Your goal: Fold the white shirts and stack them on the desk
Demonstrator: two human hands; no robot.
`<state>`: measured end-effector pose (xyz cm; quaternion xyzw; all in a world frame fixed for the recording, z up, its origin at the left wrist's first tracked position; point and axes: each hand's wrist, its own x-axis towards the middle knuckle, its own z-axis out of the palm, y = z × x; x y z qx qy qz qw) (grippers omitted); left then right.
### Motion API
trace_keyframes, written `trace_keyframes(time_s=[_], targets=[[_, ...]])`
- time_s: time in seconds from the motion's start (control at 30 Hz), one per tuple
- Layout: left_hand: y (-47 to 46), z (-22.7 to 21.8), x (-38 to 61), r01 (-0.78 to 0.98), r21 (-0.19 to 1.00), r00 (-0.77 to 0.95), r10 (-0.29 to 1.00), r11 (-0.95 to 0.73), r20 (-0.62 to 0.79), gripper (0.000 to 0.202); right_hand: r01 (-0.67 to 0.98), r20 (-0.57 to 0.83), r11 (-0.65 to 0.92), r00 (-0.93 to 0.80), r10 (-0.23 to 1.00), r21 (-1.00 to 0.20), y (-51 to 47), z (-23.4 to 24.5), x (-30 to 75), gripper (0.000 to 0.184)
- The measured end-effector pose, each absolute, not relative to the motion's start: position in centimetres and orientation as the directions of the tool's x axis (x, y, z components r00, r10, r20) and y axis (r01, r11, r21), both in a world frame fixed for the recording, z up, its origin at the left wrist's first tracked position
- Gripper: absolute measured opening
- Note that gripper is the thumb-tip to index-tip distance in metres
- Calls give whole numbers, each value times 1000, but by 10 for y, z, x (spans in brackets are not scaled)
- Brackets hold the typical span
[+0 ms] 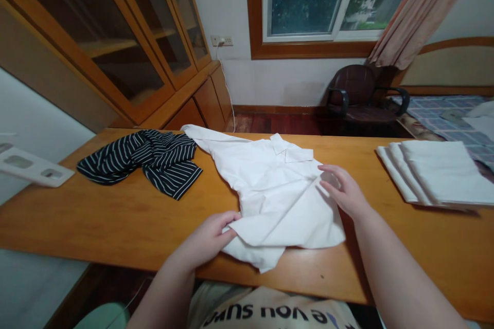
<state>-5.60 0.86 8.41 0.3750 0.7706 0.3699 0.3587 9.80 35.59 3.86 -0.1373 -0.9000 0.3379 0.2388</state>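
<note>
A white collared shirt (278, 190) lies crumpled on the wooden table (116, 216), collar toward the far edge. My left hand (210, 239) pinches a folded corner of the shirt at its near left edge. My right hand (343, 190) rests on the shirt's right side, fingers curled onto the cloth. A black-and-white striped garment (146, 159) lies bunched to the left of the white shirt, touching its sleeve.
A stack of folded white cloths (436, 172) sits at the table's right end. A white flat object (31, 167) lies at the far left. A dark armchair (363, 95), a bed and a wooden cabinet (127, 46) stand beyond the table.
</note>
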Motion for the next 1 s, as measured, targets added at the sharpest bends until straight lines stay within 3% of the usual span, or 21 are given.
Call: trace_keyframes(time_s=[0.13, 0.2, 0.33, 0.37, 0.47, 0.53, 0.6, 0.67, 0.77, 0.87, 1.0], targets=[[26, 74, -34, 185, 894, -480, 832, 408, -280, 14, -111, 133, 652, -991, -15, -750, 305, 57, 101, 82], [34, 66, -24, 15, 927, -487, 812, 375, -321, 14, -158, 57, 635, -983, -177, -756, 279, 59, 98, 87], [44, 57, -14, -350, 904, -417, 823, 246, -386, 31, -219, 22, 687, -959, -283, -693, 255, 49, 86, 23], [45, 56, -15, -396, 895, -411, 833, 203, -371, 34, -246, 60, 697, -958, -280, -674, 256, 45, 85, 21], [47, 52, -24, -475, 880, -600, 734, -7, -318, 32, -296, 278, 702, -950, -145, -647, 271, 37, 84, 22], [50, 46, -37, -496, 853, -789, 495, -165, -363, 25, -268, 385, 638, -921, 48, -722, 281, 32, 87, 17], [54, 41, -54, -533, 798, -842, 270, -280, -468, 21, -206, 353, 443, -892, 281, -872, 289, 25, 89, 12], [60, 37, -74, -581, 727, -809, 161, -366, -565, 14, -131, 179, 131, -855, 486, -983, 293, 18, 88, 11], [72, 38, -105, -610, 651, -775, 169, -452, -610, 11, -64, -80, -201, -770, 633, -977, 301, 10, 83, 19], [86, 42, -134, -604, 617, -781, 221, -504, -584, 11, 11, -146, -206, -743, 654, -979, 311, 10, 78, 19], [101, 44, -156, -621, 604, -783, 356, -500, -510, 25, 165, -237, -178, -810, 537, -970, 319, 14, 74, 25]])
